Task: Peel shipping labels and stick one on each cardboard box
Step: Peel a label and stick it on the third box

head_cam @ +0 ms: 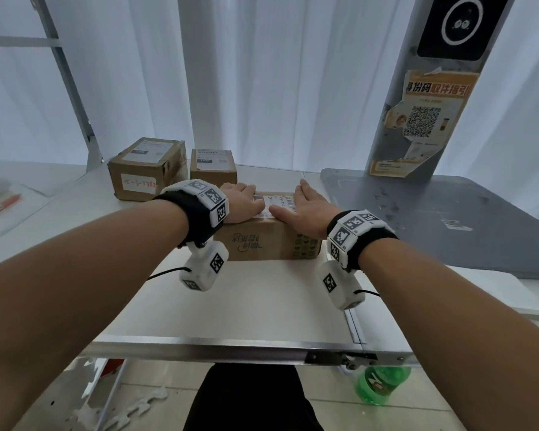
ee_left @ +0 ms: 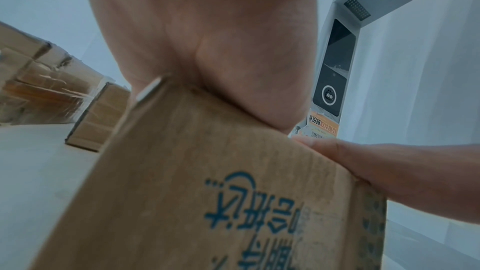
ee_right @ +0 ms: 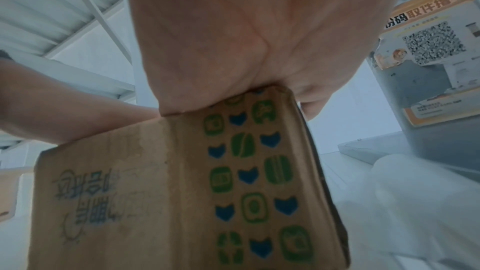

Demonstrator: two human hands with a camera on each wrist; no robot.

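I have both flat hands, left hand (head_cam: 241, 203) and right hand (head_cam: 308, 206), pressing the label (head_cam: 277, 203) onto the box (head_cam: 262, 241); I'd smooth outward, since the edges look possibly unstuck.

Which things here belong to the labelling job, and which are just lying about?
Job: brown printed cardboard box, white shipping label under left hand and right hand, two labelled brown boxes.
Lying about: red pen, green plastic bottle, grey scanner stand.
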